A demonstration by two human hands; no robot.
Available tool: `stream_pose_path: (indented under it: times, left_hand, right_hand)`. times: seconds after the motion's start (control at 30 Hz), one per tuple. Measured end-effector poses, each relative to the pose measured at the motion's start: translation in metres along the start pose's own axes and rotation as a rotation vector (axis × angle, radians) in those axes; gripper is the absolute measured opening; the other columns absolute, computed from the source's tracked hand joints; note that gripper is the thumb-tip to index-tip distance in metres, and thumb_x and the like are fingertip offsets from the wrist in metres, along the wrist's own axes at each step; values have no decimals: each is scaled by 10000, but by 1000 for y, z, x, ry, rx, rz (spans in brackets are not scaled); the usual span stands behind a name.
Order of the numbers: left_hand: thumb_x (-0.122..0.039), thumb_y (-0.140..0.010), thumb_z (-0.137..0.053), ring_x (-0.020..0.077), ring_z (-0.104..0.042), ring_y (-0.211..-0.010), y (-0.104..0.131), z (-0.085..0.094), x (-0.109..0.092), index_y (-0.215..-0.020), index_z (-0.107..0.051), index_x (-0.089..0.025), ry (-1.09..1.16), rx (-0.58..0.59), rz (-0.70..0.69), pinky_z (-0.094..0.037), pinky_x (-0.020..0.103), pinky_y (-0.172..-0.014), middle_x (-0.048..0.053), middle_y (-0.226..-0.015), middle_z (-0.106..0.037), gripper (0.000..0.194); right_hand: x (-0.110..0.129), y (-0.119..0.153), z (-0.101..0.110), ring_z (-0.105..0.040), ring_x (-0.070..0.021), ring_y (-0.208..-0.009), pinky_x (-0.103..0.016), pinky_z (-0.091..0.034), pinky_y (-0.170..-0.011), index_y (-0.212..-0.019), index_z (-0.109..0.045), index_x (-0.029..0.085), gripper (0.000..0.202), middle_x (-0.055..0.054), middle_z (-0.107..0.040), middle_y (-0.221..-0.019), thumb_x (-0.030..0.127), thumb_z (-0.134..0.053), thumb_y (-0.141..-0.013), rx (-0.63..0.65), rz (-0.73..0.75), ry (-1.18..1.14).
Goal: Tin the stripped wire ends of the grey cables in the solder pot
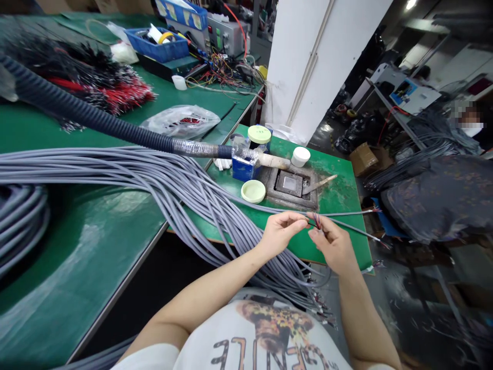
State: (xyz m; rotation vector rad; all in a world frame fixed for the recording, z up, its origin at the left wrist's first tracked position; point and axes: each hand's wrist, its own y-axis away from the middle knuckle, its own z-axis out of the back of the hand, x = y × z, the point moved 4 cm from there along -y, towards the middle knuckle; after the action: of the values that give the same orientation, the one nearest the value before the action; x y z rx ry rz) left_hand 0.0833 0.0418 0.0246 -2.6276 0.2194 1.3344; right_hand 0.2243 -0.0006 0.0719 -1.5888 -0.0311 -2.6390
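Note:
My left hand [283,231] pinches the end of a thin dark wire between thumb and forefinger. Close beside it, my right hand [334,242] is closed on a cable end, from which several thin coloured wires [317,222] stick out between the fingers. A thick bundle of grey cables [200,192] runs from the left across the green table and passes under my hands. Some stripped cable ends [375,210] lie past my right hand, and others hang below near my shirt. Beyond my hands is a solder pot [290,183] with a flat stick [321,183] across its edge.
A dark ribbed hose [88,110] ends in a taped nozzle [273,160] by a blue box [243,168]. Nearby stand a pale round lid [253,191] and a white jar [301,156]. A white pillar [308,61] rises behind. Another person [439,190] is at the right.

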Motion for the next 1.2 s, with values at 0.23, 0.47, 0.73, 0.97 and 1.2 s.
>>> stream_pose_path:
  times: [0.23, 0.47, 0.73, 0.97, 1.2]
  left_hand:
    - [-377, -744, -727, 131, -604, -673, 6, -3, 9, -759, -669, -141, 78, 3, -11, -488, 265, -708, 23, -707, -674, 244]
    - [-301, -781, -700, 134, -560, -690, 5, 6, -6, -782, -705, -164, -140, -52, -210, -443, 266, -691, 35, -745, -669, 137]
    - [-329, -793, -678, 149, -544, -669, 7, 3, -11, -761, -698, -168, -236, -16, -249, -432, 279, -668, 42, -703, -645, 165]
    - [-344, -784, -685, 148, -584, -694, 5, 3, -9, -758, -682, -157, -146, -57, -192, -454, 268, -698, 35, -719, -659, 189]
    - [-312, -774, -699, 151, -593, -708, 4, 13, 1, -777, -714, -167, -161, -158, -157, -456, 273, -715, 34, -724, -682, 147]
  right_hand:
    - [17, -12, -11, -474, -96, -510, -230, -397, -498, -910, -722, 189, 240, 2, -567, -585, 363, -567, -852, -217, 176, 39]
    - [13, -20, -8, -515, -102, -545, -233, -428, -516, -995, -697, 179, 272, -1, -588, -648, 367, -599, -824, -61, 101, 10]
    - [16, -23, -7, -476, -115, -627, -243, -412, -577, -696, -600, 180, 161, -3, -515, -661, 303, -630, -796, -168, 174, -166]
    - [6, -26, -4, -508, -136, -684, -264, -427, -623, -771, -621, 187, 144, -28, -558, -761, 324, -618, -815, -164, 180, -162]
    - [9, -32, -8, -492, -129, -692, -263, -398, -655, -669, -545, 185, 243, -17, -531, -741, 332, -569, -861, -163, 250, 42]
